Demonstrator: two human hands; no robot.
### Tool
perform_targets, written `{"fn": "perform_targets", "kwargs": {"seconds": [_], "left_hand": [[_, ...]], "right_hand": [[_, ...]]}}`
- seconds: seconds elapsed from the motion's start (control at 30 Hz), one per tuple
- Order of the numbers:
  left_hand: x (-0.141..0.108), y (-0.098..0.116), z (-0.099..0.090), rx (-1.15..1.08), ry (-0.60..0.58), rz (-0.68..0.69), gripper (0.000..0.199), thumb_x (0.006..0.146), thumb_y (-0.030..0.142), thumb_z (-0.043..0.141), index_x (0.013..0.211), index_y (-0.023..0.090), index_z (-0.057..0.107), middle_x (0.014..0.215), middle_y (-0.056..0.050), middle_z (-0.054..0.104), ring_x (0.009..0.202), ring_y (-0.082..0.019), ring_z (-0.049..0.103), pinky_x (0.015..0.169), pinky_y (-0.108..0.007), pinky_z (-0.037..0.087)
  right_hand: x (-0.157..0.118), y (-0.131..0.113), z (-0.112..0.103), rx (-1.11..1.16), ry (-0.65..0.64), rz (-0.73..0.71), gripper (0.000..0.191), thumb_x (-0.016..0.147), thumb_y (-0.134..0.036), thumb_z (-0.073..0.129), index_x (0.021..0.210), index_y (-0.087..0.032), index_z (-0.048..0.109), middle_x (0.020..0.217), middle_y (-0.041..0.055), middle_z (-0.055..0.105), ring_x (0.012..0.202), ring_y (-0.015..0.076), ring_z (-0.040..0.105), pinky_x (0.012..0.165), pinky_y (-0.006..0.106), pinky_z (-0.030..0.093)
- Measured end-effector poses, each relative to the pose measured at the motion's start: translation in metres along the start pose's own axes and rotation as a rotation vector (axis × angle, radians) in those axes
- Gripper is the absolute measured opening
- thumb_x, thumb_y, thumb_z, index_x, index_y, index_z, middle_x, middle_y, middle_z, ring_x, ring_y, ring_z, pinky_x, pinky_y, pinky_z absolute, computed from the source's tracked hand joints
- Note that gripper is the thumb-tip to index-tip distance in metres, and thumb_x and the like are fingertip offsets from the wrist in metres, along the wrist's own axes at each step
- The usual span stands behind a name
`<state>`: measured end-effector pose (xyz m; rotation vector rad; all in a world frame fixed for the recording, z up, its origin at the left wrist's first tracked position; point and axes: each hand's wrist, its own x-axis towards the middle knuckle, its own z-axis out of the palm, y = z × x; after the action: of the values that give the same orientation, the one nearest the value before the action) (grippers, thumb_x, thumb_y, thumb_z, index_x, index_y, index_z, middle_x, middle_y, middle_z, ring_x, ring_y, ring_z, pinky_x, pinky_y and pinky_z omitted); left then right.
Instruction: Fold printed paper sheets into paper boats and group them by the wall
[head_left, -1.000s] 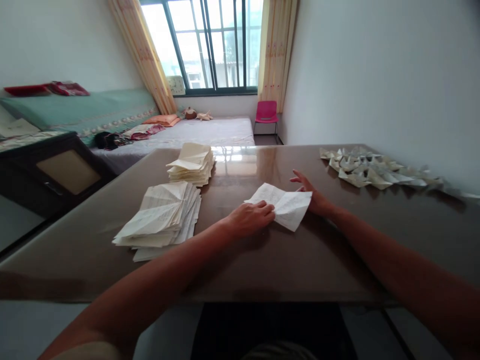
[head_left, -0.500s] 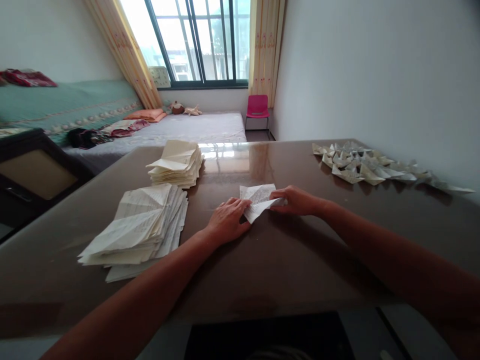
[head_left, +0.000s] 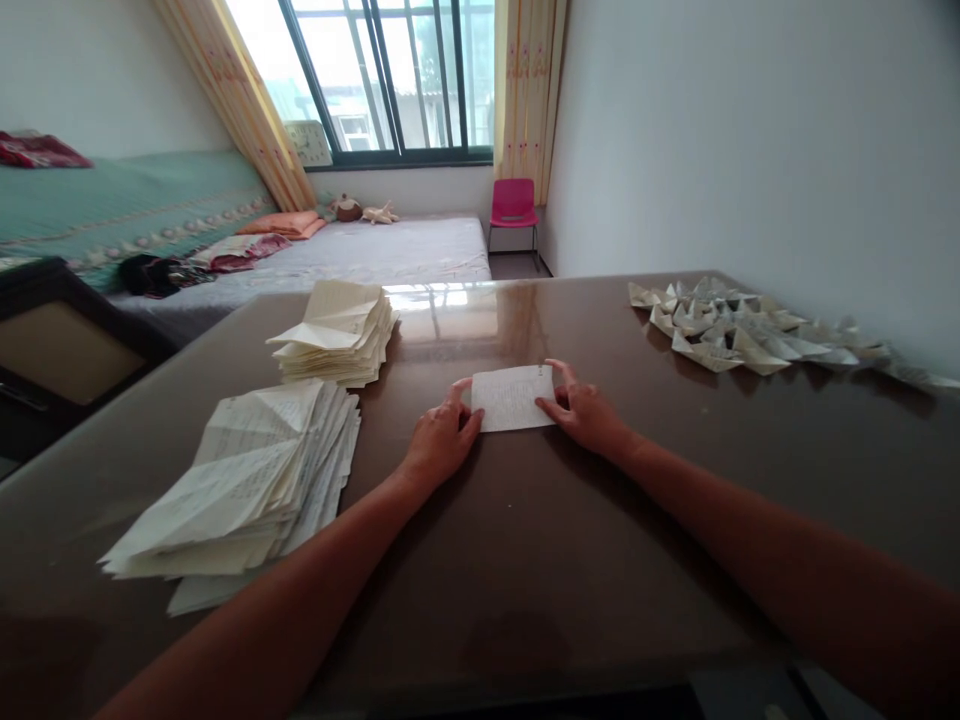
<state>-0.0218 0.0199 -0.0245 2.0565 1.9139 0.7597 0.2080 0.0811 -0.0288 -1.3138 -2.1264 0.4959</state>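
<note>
A small rectangle of folded printed paper (head_left: 513,398) is held by its two short sides just above the brown table (head_left: 517,560). My left hand (head_left: 442,432) pinches its left edge, thumb in front and forefinger along the side. At the right edge my right hand (head_left: 589,408) grips it the same way, its thumb lying over the print. Left of my hands lies a stack of creased printed sheets (head_left: 247,470). Behind that stack stands a neater pile of yellowish sheets (head_left: 337,335). Folded paper boats (head_left: 739,325) crowd together at the far right.
The glossy table runs to the white wall (head_left: 750,130) on the right. Beyond its far edge are a bed (head_left: 405,250) and a pink chair (head_left: 514,205). A dark wooden cabinet piece (head_left: 75,350) stands at the table's left side.
The paper was partly folded with a raised flap; now it shows as a flat rectangle. My right hand has shifted from the flap to its right edge. The view has tilted slightly.
</note>
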Motion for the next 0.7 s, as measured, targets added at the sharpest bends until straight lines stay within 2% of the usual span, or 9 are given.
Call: {"fn": "perform_targets", "kwargs": {"seconds": [0.07, 0.1, 0.2, 0.27, 0.3, 0.4, 0.47, 0.6, 0.7], "left_hand": [[0.001, -0.001, -0.001, -0.029, 0.007, 0.009, 0.053, 0.091, 0.035, 0.045, 0.140, 0.020, 0.031, 0.079, 0.000, 0.066, 0.072, -0.018, 0.063, 0.070, -0.028, 0.044], [0.001, -0.001, -0.001, -0.026, 0.004, 0.014, 0.055, 0.091, 0.034, 0.044, 0.142, 0.021, 0.029, 0.079, 0.000, 0.066, 0.071, -0.017, 0.063, 0.070, -0.027, 0.044], [0.002, -0.001, -0.003, 0.026, -0.021, 0.035, 0.054, 0.092, 0.032, 0.043, 0.144, 0.026, 0.029, 0.081, 0.000, 0.065, 0.071, -0.016, 0.062, 0.071, -0.026, 0.045], [0.002, -0.002, -0.004, 0.082, -0.039, 0.063, 0.049, 0.092, 0.031, 0.042, 0.141, 0.028, 0.037, 0.086, -0.001, 0.065, 0.075, -0.016, 0.062, 0.074, -0.027, 0.046], [0.002, -0.002, -0.004, 0.118, -0.045, 0.082, 0.045, 0.092, 0.031, 0.042, 0.138, 0.028, 0.042, 0.089, -0.002, 0.065, 0.078, -0.017, 0.062, 0.076, -0.027, 0.046], [0.001, -0.003, -0.005, 0.244, -0.048, 0.134, 0.035, 0.092, 0.029, 0.042, 0.123, 0.028, 0.058, 0.094, -0.005, 0.063, 0.088, -0.020, 0.060, 0.080, -0.030, 0.048], [-0.001, -0.003, -0.005, 0.300, -0.015, 0.190, 0.032, 0.091, 0.026, 0.043, 0.116, 0.027, 0.063, 0.098, -0.007, 0.061, 0.096, -0.022, 0.058, 0.082, -0.032, 0.050], [-0.008, 0.004, 0.000, 0.232, 0.032, 0.462, 0.036, 0.092, 0.016, 0.038, 0.115, 0.024, 0.063, 0.123, -0.007, 0.058, 0.121, -0.021, 0.047, 0.101, -0.036, 0.044], [-0.014, 0.010, 0.007, 0.195, -0.063, 0.581, 0.036, 0.095, 0.027, 0.037, 0.124, 0.021, 0.057, 0.130, -0.007, 0.058, 0.128, -0.020, 0.045, 0.109, -0.037, 0.038]], "right_hand": [[0.000, 0.000, 0.003, -0.051, 0.027, -0.029, 0.067, 0.083, -0.037, 0.055, 0.143, -0.016, 0.033, 0.065, -0.0015, 0.064, 0.056, 0.0157, 0.056, 0.058, 0.025, 0.039], [0.001, 0.000, 0.003, -0.075, 0.027, -0.046, 0.063, 0.084, -0.037, 0.055, 0.141, -0.019, 0.037, 0.065, -0.0020, 0.064, 0.056, 0.0150, 0.055, 0.056, 0.024, 0.037], [0.002, 0.003, 0.004, -0.152, -0.006, -0.080, 0.032, 0.085, -0.037, 0.052, 0.113, -0.027, 0.064, 0.072, 0.0000, 0.067, 0.059, 0.0143, 0.057, 0.056, 0.024, 0.036], [0.002, 0.002, 0.004, -0.191, -0.012, -0.093, 0.023, 0.086, -0.037, 0.051, 0.093, -0.027, 0.071, 0.080, 0.0011, 0.070, 0.062, 0.0147, 0.058, 0.057, 0.025, 0.036], [0.002, 0.002, 0.005, -0.207, -0.010, -0.097, 0.022, 0.086, -0.037, 0.051, 0.090, -0.027, 0.071, 0.083, 0.0011, 0.070, 0.065, 0.0151, 0.059, 0.058, 0.026, 0.036], [0.002, 0.000, 0.005, -0.241, -0.015, -0.101, 0.021, 0.086, -0.036, 0.052, 0.092, -0.028, 0.070, 0.088, 0.0003, 0.071, 0.068, 0.0161, 0.060, 0.059, 0.026, 0.036], [0.001, 0.000, 0.005, -0.249, -0.019, -0.107, 0.020, 0.086, -0.036, 0.052, 0.093, -0.028, 0.070, 0.088, 0.0002, 0.070, 0.069, 0.0164, 0.061, 0.058, 0.026, 0.035], [0.001, 0.004, 0.007, -0.241, -0.017, -0.124, 0.021, 0.085, -0.035, 0.052, 0.094, -0.028, 0.069, 0.086, 0.0006, 0.070, 0.067, 0.0158, 0.060, 0.057, 0.026, 0.036], [0.001, 0.007, 0.008, -0.250, -0.021, -0.144, 0.022, 0.085, -0.035, 0.052, 0.095, -0.027, 0.069, 0.087, 0.0014, 0.070, 0.067, 0.0164, 0.060, 0.058, 0.026, 0.037]]}}
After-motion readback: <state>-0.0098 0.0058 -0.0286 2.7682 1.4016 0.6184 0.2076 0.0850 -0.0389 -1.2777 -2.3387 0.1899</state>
